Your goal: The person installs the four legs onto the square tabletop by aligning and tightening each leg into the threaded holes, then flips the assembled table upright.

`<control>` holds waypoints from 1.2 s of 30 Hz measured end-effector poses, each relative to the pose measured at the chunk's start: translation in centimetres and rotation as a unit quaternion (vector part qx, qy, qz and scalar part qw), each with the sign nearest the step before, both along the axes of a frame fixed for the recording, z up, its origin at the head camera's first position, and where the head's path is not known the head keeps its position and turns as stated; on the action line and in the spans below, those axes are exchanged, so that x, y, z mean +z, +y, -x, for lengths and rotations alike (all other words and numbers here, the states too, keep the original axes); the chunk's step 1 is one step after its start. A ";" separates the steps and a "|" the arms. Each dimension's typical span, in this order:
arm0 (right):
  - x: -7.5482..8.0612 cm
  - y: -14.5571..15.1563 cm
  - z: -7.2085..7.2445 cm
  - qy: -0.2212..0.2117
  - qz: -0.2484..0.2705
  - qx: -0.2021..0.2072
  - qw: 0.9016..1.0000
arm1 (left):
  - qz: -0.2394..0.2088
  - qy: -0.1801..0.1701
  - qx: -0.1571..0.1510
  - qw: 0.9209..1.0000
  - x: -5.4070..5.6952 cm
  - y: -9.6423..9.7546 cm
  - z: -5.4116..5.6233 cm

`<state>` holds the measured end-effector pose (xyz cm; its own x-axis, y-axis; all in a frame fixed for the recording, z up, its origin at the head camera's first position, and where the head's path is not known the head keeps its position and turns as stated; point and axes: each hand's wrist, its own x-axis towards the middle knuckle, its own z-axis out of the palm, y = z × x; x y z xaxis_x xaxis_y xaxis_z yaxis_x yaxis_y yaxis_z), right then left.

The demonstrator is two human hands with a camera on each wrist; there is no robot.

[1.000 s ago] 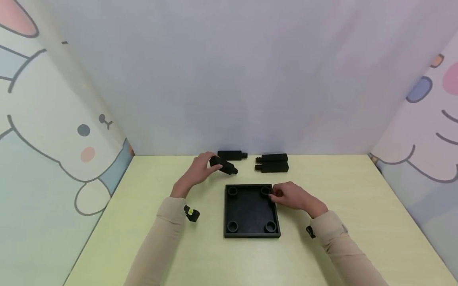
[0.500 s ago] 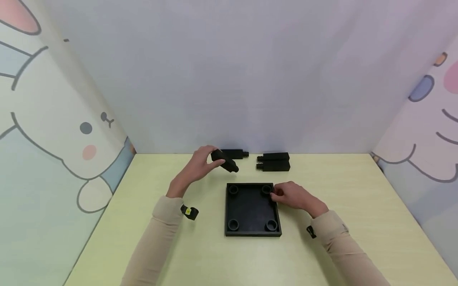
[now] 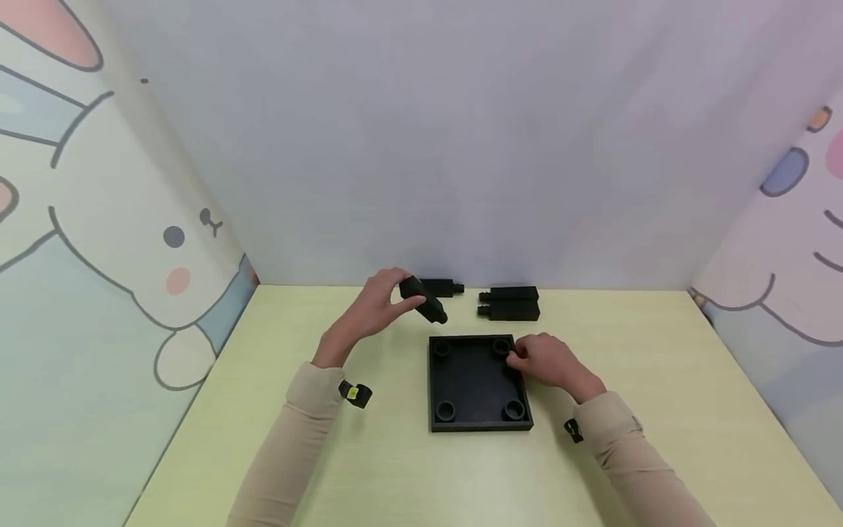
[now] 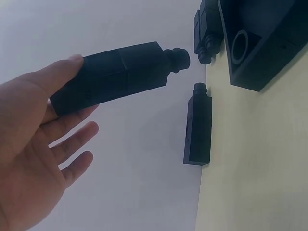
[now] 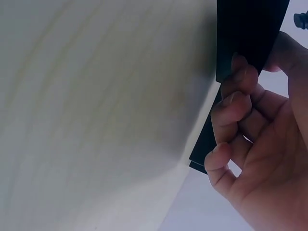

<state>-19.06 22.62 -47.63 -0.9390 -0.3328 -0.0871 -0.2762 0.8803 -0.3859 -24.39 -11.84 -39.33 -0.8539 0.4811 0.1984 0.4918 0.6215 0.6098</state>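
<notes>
In the head view my left hand pinches a black square post by its thick end, thumb on one side and fingers on the other. The post slants, its round knobbed tip pointing down and right toward a black square tray. Up close in the left wrist view, the post is off the table and its stepped tip is bare. My right hand grips the tray's right wall near the far corner. Round sockets stand inside the tray's corners. In the right wrist view curled fingers lie against the tray wall.
Another black post lies near the back edge, behind the left hand. Two more posts lie side by side to its right, tips pointing left. The pale yellow table meets a white curtain-like wall at the back.
My left hand has raised the post, and it now slants more steeply. The tray has shifted slightly right and turned a little with my right hand still on it. The view has also shifted slightly.
</notes>
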 end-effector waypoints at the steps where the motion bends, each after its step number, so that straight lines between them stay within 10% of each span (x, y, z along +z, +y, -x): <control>1: -0.1 0.1 0.1 0.003 0.001 -0.006 1.000 | 0.002 0.000 -0.001 1.000 0.0 0.1 0.0; 36: 0.0 0.6 0.9 0.016 0.003 -0.049 0.999 | 0.192 0.031 -0.038 0.980 -0.1 4.4 -0.3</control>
<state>-20.00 23.26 -47.59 -0.9695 -0.2388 -0.0556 -0.2000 0.9014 -0.3840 -24.09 -7.46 -39.40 -0.8045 0.5926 0.0411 0.5749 0.7594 0.3046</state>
